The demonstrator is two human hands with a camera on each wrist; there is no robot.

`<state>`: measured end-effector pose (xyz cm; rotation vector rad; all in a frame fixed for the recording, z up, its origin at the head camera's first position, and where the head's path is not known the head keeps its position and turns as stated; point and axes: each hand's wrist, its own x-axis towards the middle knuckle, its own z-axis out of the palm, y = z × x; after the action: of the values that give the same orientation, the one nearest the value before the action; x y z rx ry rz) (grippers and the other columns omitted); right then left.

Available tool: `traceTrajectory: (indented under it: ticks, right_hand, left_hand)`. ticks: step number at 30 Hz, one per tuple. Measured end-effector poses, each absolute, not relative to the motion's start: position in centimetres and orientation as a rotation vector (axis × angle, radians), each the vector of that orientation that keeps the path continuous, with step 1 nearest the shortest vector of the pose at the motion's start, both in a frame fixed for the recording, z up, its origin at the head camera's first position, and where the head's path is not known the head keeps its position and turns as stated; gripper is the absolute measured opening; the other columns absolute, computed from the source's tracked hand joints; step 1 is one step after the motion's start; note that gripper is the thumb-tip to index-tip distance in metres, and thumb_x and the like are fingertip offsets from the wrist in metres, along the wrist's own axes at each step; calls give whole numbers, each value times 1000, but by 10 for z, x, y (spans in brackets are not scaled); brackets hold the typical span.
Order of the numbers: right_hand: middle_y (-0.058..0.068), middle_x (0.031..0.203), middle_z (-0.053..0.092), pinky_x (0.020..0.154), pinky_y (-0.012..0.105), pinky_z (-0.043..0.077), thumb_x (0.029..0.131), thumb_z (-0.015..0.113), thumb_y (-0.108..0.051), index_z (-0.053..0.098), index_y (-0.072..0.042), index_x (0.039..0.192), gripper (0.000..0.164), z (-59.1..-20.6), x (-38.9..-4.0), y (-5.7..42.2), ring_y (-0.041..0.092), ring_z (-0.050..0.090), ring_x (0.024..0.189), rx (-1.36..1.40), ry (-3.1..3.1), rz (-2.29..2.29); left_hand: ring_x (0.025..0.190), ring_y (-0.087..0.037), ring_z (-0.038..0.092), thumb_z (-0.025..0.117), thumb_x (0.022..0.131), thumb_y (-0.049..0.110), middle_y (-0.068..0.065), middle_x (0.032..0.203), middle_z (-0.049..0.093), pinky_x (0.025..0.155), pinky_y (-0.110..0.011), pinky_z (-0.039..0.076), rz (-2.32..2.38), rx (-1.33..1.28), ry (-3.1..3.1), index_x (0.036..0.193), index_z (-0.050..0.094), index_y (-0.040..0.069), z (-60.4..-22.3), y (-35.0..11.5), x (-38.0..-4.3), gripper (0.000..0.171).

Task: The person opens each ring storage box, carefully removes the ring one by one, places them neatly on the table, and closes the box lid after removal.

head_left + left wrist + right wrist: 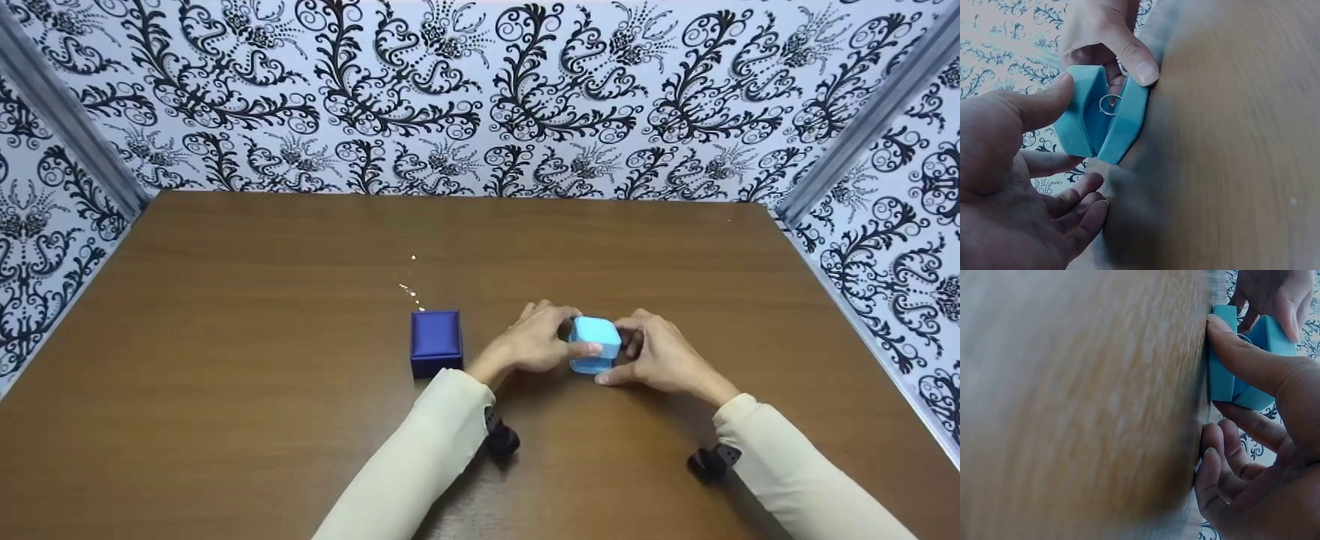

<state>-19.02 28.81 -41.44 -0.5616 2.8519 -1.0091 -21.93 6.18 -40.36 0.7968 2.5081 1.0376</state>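
A light blue ring box (596, 332) rests on the table between the two hands, its lid partly raised. In the left wrist view, a silver ring (1100, 104) stands in the gap between lid (1074, 115) and base (1129, 121). My left hand (536, 341) pinches the lid between thumb and fingers. Low down on the other side, my right hand (664, 356) grips the base, its thumb (1241, 354) along the front and its fingers behind, partly hidden by the box.
To the left of the left hand, a dark blue box (436, 334) with a cushioned top sits closed on the brown wooden table (262, 360). Small pale specks (412, 294) dot the wood behind it. Patterned black-and-white walls (480, 97) border the table's back and sides.
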Motion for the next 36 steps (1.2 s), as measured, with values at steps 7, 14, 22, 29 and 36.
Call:
traceTrajectory:
  ticks: [7, 14, 22, 29, 36]
  right_hand:
    - [4, 84, 55, 66, 29, 44, 65, 97, -33, 72, -11, 95, 44, -414, -190, 289, 19, 52, 75, -568, 2842, -1020]
    - [4, 82, 55, 65, 29, 43, 65, 97, -33, 71, -11, 93, 45, -415, -190, 289, 19, 51, 75, -561, 2851, -1014]
    - [5, 83, 54, 64, 30, 42, 65, 97, -33, 70, -10, 92, 44, -415, -189, 288, 20, 51, 75, -543, 2859, -992]
    - [6, 84, 54, 66, 30, 42, 66, 97, -31, 69, -9, 88, 42, -411, -187, 287, 21, 51, 76, -511, 2855, -996]
    - [6, 84, 53, 66, 31, 42, 66, 97, -31, 67, -7, 85, 43, -411, -187, 287, 21, 50, 75, -494, 2854, -1002]
  left_hand:
    - [106, -18, 41, 70, 94, 45, -2, 113, 57, 92, -32, 37, 1130, 702, 2447, 136, 62, 9, -404, 63, -221, 56]
    - [113, -19, 40, 69, 95, 44, -6, 122, 57, 100, -37, 36, 1209, 596, 2387, 135, 63, 7, -401, 64, -220, 55]
    - [119, -22, 38, 67, 96, 44, -6, 128, 56, 105, -42, 34, 1289, 495, 2323, 131, 65, 7, -399, 65, -219, 51]
    - [123, -24, 34, 67, 95, 49, -5, 129, 51, 108, -46, 30, 1337, 424, 2264, 131, 64, 8, -396, 65, -218, 55]
    - [129, -27, 35, 66, 94, 51, -7, 135, 53, 112, -50, 28, 1337, 401, 2244, 134, 64, 6, -395, 65, -223, 60]
